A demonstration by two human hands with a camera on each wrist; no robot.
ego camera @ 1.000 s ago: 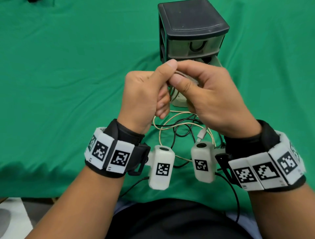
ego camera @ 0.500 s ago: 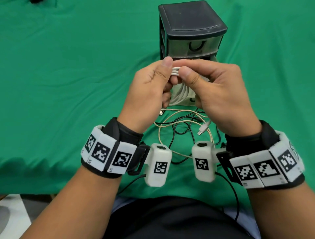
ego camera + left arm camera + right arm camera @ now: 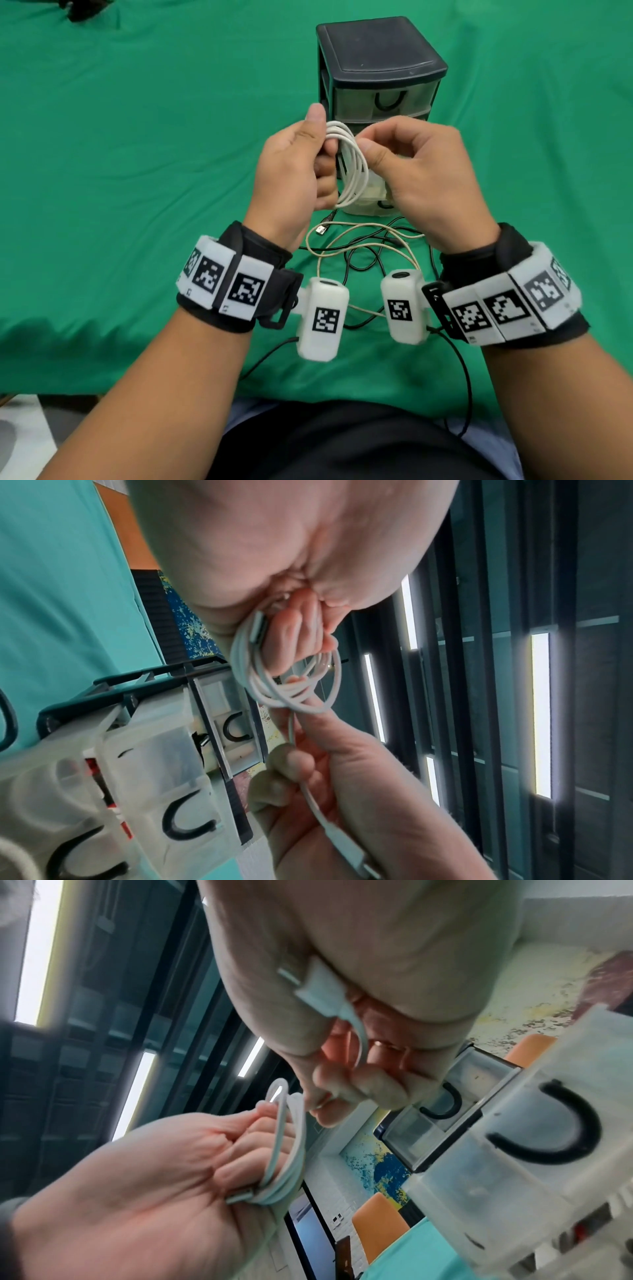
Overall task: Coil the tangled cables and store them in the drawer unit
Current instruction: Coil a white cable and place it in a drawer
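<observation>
A white cable (image 3: 352, 164) is wound in several loops, and my left hand (image 3: 294, 171) grips the bundle with its fingers curled through the loops (image 3: 274, 674). My right hand (image 3: 418, 171) holds the cable's free end, its white plug (image 3: 318, 985) lying against the palm with the fingers curled over it. Both hands hover just in front of the dark drawer unit (image 3: 380, 68), whose lower clear drawer (image 3: 370, 200) is pulled out. A beige cable (image 3: 359, 246) and a black cable (image 3: 352, 270) lie tangled on the green cloth below my hands.
The green cloth (image 3: 137, 171) covers the table on all sides of the drawer unit. A dark object (image 3: 82, 8) sits at the far left edge. The table's front edge (image 3: 51, 394) runs close to my body. Black leads from the wrist cameras hang near my lap.
My hands have drawn slightly apart, baring the white coil between them. The loose plug that dangled below my hands has been pulled up into my right hand.
</observation>
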